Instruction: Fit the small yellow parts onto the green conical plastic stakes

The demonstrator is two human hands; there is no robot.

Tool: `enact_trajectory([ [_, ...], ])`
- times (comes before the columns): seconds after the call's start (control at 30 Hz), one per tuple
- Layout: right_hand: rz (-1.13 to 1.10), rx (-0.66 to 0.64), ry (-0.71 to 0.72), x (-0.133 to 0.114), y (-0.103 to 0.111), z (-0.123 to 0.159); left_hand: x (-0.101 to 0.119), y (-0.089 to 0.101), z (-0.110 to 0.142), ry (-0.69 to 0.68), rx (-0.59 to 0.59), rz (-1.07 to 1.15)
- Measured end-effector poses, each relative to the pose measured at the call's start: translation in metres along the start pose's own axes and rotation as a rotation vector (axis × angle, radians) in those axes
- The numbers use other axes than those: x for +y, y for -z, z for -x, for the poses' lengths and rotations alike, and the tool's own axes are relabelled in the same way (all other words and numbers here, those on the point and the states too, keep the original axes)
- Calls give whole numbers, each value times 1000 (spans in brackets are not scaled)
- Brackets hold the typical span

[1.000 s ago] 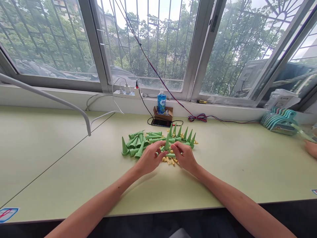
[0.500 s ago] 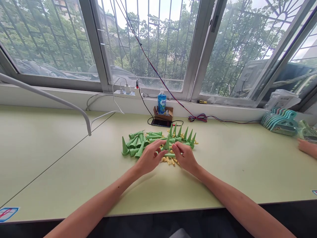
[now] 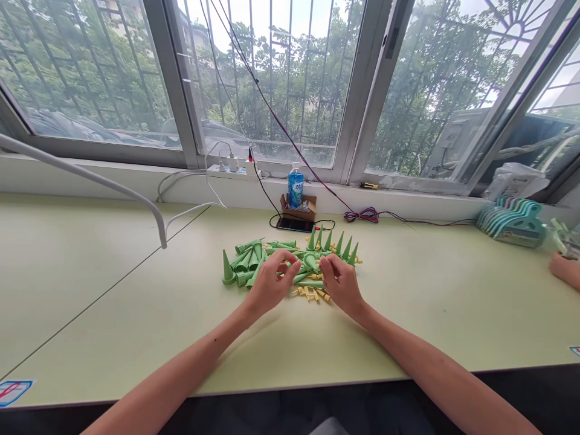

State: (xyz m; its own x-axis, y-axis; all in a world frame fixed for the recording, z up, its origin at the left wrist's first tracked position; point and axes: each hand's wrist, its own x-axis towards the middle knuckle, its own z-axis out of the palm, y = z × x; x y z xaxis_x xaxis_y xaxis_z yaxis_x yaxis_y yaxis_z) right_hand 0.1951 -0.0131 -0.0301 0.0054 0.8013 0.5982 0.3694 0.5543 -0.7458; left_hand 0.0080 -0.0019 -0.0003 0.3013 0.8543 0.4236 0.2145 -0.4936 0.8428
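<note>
My left hand (image 3: pixel 270 283) and my right hand (image 3: pixel 343 285) meet over a heap of green plastic cones (image 3: pixel 250 261) on the pale green table (image 3: pixel 136 290). Between the fingertips one green cone (image 3: pixel 310 262) lies tilted, its wide open end turned towards me. My left thumb and forefinger pinch its side. My right fingers curl close to its wide end, and I cannot see whether they hold anything. Small yellow pieces (image 3: pixel 312 294) lie scattered just in front of both hands. Several cones stand upright (image 3: pixel 345 248) behind my right hand.
A water bottle (image 3: pixel 295 187), a small cardboard box (image 3: pixel 299 210) and a phone (image 3: pixel 294 225) sit by the window ledge. A white bent tube (image 3: pixel 90 178) crosses the left. Teal hangers (image 3: pixel 512 220) lie far right, where another person's hand (image 3: pixel 564 269) rests.
The cone stood upright between my fingertips; now it is tipped over with its open end towards me. Both hands have shifted slightly away from me. The other person's hand has moved a little.
</note>
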Motion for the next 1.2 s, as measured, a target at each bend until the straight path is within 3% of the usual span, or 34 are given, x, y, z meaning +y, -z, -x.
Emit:
enact_trajectory([
  [0.23,17,-39,63,-3,1,0,1,1,-2,249,-274,200],
  [0.5,77,-71,188,-5,1,-1,-9,4,0,214,-339,154],
  [0.97,86,-105,153,-3,0,0,-7,1,0,127,-248,201],
  [1.2,51,-7,97,-1,0,0,-1,1,-1,149,-186,276],
])
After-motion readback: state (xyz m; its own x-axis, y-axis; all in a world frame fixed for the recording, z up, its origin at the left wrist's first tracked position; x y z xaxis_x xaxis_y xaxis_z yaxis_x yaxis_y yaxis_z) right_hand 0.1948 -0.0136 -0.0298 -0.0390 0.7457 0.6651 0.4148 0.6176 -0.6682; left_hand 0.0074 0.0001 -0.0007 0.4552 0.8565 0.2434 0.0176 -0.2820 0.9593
